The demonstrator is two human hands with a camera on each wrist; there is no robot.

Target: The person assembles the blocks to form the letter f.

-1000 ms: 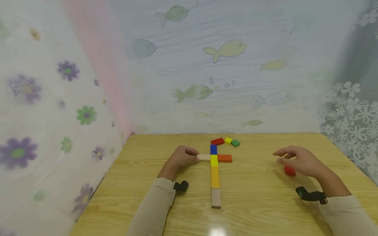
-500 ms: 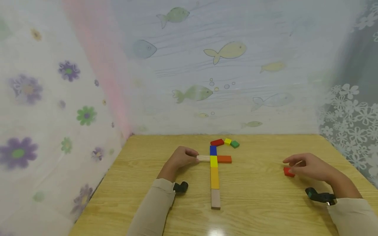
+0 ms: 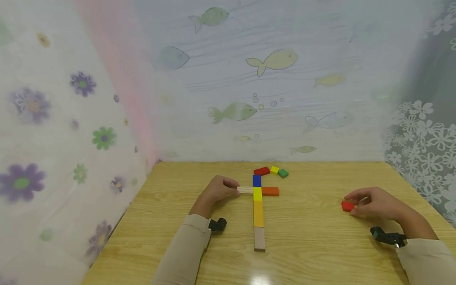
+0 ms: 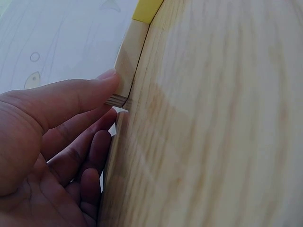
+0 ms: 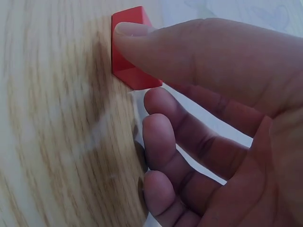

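My left hand [image 3: 219,189] pinches the outer end of a pale striped wooden block [image 3: 245,190] between thumb and fingers. In the left wrist view the thumb lies against that block [image 4: 130,61]. At the right, my right hand [image 3: 378,205] holds a small red block [image 3: 347,206] on the table. Its thumb covers part of the red block [image 5: 137,75] in the right wrist view; the index fingertip is hidden behind. A blue block [image 3: 257,181], a yellow block [image 3: 257,194], an orange-yellow block [image 3: 258,213] and a brownish block [image 3: 259,238] form a column.
An orange-red block [image 3: 270,191] extends right from the yellow block, opposite the pale one. Beyond the column lie a dark red block [image 3: 261,171], a small yellow block [image 3: 274,170] and a green block [image 3: 283,173]. Patterned curtains [image 3: 228,83] hang behind the wooden table [image 3: 303,245].
My right hand has moved right and down to the small red block, and its thumb and finger have closed on it. The left hand stays at the pale block.
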